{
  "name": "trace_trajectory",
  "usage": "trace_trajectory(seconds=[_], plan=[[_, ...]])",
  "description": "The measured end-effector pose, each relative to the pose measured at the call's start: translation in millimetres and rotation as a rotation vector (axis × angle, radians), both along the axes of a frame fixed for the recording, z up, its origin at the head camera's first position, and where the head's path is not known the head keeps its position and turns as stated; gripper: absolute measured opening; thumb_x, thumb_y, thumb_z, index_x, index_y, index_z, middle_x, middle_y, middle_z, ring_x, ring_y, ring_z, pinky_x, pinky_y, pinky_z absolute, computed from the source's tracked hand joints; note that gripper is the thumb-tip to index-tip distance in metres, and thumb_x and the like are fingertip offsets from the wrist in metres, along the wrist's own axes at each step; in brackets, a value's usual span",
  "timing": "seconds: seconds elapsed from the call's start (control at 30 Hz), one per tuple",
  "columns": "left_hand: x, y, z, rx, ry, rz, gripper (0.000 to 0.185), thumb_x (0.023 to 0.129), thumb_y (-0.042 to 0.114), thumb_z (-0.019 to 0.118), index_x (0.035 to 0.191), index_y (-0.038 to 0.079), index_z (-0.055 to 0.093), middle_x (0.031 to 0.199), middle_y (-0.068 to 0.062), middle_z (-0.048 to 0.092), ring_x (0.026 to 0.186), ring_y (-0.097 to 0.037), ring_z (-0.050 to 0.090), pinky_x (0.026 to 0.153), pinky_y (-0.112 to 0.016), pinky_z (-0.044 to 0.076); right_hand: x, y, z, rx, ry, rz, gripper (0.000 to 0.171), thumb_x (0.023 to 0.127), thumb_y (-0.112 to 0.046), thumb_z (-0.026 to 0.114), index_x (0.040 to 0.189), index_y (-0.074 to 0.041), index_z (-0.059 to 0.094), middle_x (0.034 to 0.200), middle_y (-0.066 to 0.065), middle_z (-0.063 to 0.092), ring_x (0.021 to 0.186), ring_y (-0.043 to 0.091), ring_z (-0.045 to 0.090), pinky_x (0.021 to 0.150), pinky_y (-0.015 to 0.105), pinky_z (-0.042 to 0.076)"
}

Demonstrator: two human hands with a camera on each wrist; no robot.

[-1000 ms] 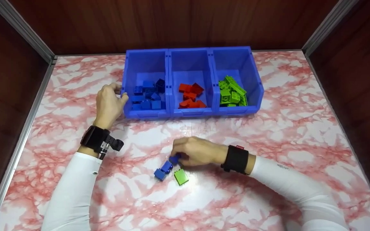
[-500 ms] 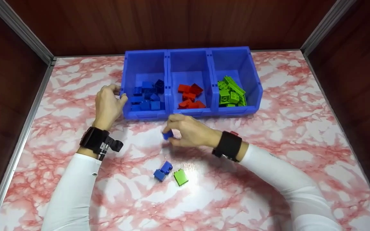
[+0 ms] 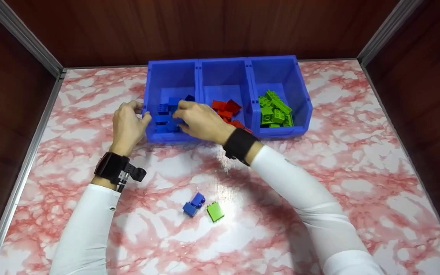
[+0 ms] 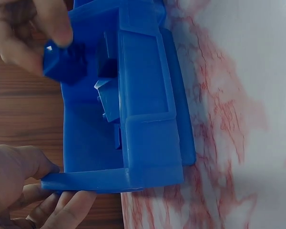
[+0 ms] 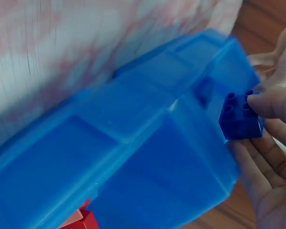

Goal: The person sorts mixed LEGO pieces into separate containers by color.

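Observation:
My right hand point(image 3: 199, 119) pinches a blue toy brick point(image 5: 240, 116) between thumb and fingers, over the left compartment of the blue three-part bin point(image 3: 224, 133). In the left wrist view that blue brick point(image 4: 64, 62) hangs above other blue bricks point(image 4: 109, 100) lying in the compartment. My left hand point(image 3: 127, 124) grips the bin's left side wall, thumb on the inner side and fingers outside. Two blue bricks point(image 3: 194, 204) and a green brick point(image 3: 215, 211) lie on the table in front of the bin.
Red bricks point(image 3: 225, 109) lie in the middle compartment, partly hidden by my right hand and wrist. Green bricks point(image 3: 275, 110) fill the front of the right compartment. Dark wood-look panels point(image 3: 220, 30) border the marbled table point(image 3: 159, 236) at the back and sides.
My right hand has picked a blue brick up from the group on the table and carried it forward and left to the left compartment. The left hand keeps its grip on the bin.

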State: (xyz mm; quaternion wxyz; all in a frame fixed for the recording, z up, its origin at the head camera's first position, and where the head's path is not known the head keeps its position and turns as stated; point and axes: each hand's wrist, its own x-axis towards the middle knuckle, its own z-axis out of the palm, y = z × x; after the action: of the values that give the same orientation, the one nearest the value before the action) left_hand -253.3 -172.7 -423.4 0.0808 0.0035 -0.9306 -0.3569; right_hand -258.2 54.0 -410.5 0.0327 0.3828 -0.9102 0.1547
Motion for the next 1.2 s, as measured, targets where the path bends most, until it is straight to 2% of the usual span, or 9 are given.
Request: trace_trajectory(seconds=[0.2,0.37,0.57,0.77,0.97,1.1,1.2], plan=[[0.4,1,-0.2,0.000,0.003,0.008,0.031,0.096,0.010,0.067,0.122,-0.007,0.069,0.120,-0.027,0.070,0.112,-0.044,0.066,0.102,-0.054,0.052,-16.4,-12,-2.1,0.114,0.156,-0.045,0.021,0.105,-0.011,0.060,0.116,-0.006,0.077,0.106,0.012,0.069,0.091,0.029,0.069,0.076,0.041,0.065],[-0.7,0,-1.0,-0.008,0.011,0.007,0.032,0.095,0.011,0.067,0.121,-0.007,0.070,0.119,-0.027,0.071,0.113,-0.044,0.067,0.101,-0.053,0.052,-20.8,-12,-3.1,0.156,0.162,-0.058,0.022,0.105,-0.012,0.060,0.117,-0.007,0.077,0.109,0.013,0.069,0.093,0.029,0.069,0.081,0.040,0.064],[-0.9,0,0.0,-0.007,0.020,0.008,0.032,0.095,0.011,0.067,0.121,-0.007,0.070,0.118,-0.027,0.070,0.112,-0.044,0.067,0.101,-0.053,0.051,-14.3,-2,-1.3,0.110,0.173,-0.010,0.021,0.099,-0.015,0.069,0.117,-0.009,0.077,0.108,0.012,0.069,0.096,0.030,0.067,0.084,0.041,0.061],[0.5,0,-1.1,-0.001,0.005,0.009,0.031,0.095,0.009,0.068,0.122,-0.007,0.069,0.119,-0.028,0.070,0.113,-0.044,0.066,0.102,-0.053,0.051,11.0,13,6.0,0.006,0.170,0.079,0.023,0.098,-0.020,0.072,0.117,-0.006,0.076,0.111,0.013,0.070,0.097,0.030,0.064,0.084,0.038,0.060],[-0.2,0,-1.1,0.002,-0.001,0.005,0.031,0.096,0.009,0.067,0.122,-0.007,0.069,0.120,-0.027,0.070,0.113,-0.044,0.066,0.103,-0.053,0.051,53.4,37,14.1,-0.056,0.234,0.203,0.023,0.096,-0.023,0.077,0.112,-0.007,0.076,0.104,0.010,0.071,0.092,0.026,0.064,0.079,0.033,0.060],[-0.2,0,-0.5,0.005,-0.004,0.007,0.031,0.096,0.009,0.067,0.122,-0.008,0.068,0.121,-0.028,0.070,0.113,-0.044,0.066,0.103,-0.053,0.051,79.3,57,6.5,-0.082,0.179,0.245,0.024,0.093,-0.026,0.079,0.110,-0.009,0.075,0.102,0.008,0.071,0.088,0.022,0.067,0.073,0.028,0.062],[0.0,-1,-0.3,0.006,-0.005,0.005,0.031,0.096,0.008,0.067,0.122,-0.008,0.068,0.121,-0.028,0.070,0.114,-0.045,0.066,0.104,-0.054,0.051,97.6,72,-7.5,-0.072,0.126,0.274,0.027,0.092,-0.031,0.081,0.108,-0.010,0.076,0.099,0.006,0.073,0.085,0.019,0.071,0.070,0.026,0.063]])
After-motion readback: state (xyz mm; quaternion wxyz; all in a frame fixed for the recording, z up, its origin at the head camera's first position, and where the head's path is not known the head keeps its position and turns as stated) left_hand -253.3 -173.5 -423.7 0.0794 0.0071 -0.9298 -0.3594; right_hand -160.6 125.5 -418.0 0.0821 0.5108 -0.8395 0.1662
